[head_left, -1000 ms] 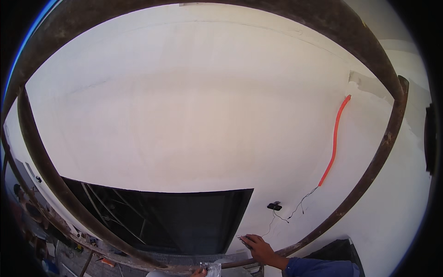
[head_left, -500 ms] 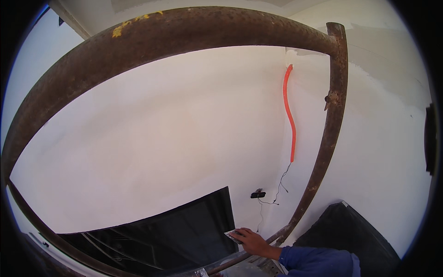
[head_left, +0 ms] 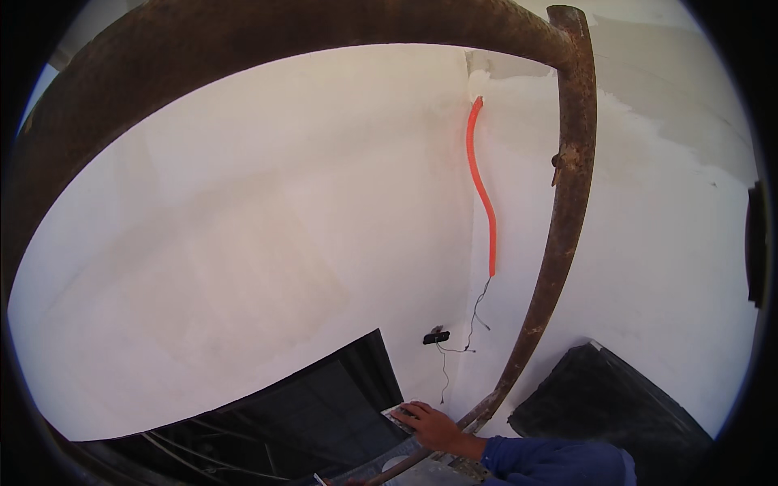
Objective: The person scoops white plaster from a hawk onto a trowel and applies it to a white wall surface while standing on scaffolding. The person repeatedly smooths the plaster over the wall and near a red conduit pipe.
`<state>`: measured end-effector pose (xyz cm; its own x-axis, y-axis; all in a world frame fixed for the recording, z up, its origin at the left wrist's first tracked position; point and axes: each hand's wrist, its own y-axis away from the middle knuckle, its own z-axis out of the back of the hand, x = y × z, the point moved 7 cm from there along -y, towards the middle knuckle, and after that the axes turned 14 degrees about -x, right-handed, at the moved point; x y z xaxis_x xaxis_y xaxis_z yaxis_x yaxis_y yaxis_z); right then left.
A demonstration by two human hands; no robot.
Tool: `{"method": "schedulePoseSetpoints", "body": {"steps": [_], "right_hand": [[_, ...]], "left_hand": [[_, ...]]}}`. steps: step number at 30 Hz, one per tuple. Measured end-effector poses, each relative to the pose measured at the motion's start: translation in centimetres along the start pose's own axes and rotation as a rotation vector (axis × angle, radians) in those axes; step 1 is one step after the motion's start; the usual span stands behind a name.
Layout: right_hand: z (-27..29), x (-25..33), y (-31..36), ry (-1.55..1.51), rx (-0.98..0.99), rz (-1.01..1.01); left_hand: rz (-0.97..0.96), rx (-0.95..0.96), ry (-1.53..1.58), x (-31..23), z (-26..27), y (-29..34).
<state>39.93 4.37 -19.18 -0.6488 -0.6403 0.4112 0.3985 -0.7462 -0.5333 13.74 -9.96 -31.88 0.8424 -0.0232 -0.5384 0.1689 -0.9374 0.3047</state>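
My right hand (head_left: 436,429), in a blue sleeve (head_left: 559,460), reaches in from the lower right. Its fingers are closed on a thin, flat, whitish piece (head_left: 396,414) with dark smudges; its exact kind is not clear. The piece is beside the right edge of a dark, glossy window-like panel (head_left: 300,421), near the white wall (head_left: 267,243). Whether it touches the wall cannot be made out. My left hand does not show. At the bottom edge, a small pale strip (head_left: 320,479) pokes into view, mostly cut off.
A rusty metal pipe frame (head_left: 574,154) arches across the view in front of me. An orange corrugated conduit (head_left: 481,190) hangs by the wall corner, with thin loose wires (head_left: 472,324) below. A black wall box (head_left: 436,337) and a black sheet (head_left: 608,397) are nearby.
The view has shifted, so the pipe frame looms larger and higher at the left. My right hand still holds the flat piece, now slightly further left and lower in view.
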Motion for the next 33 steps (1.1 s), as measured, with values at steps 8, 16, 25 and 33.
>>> {"method": "schedulePoseSetpoints", "body": {"steps": [8,16,25,33], "right_hand": [[0.2,0.0,0.2,-0.002,-0.112,0.004],[0.0,-0.2,-0.2,0.000,-0.101,0.008],[-0.6,-1.4,-0.4,-0.204,0.038,-0.130],[3.7,6.3,1.7,-0.602,-0.128,-0.416]], "left_hand": [[0.086,-0.001,0.147,0.2,-1.7,-0.7],[0.188,-0.091,0.026,-3.4,-11.6,-4.7],[0.507,-0.008,-0.044,-3.2,-27.7,5.4],[0.760,-0.209,-0.171,-3.4,-26.8,23.0]]}}
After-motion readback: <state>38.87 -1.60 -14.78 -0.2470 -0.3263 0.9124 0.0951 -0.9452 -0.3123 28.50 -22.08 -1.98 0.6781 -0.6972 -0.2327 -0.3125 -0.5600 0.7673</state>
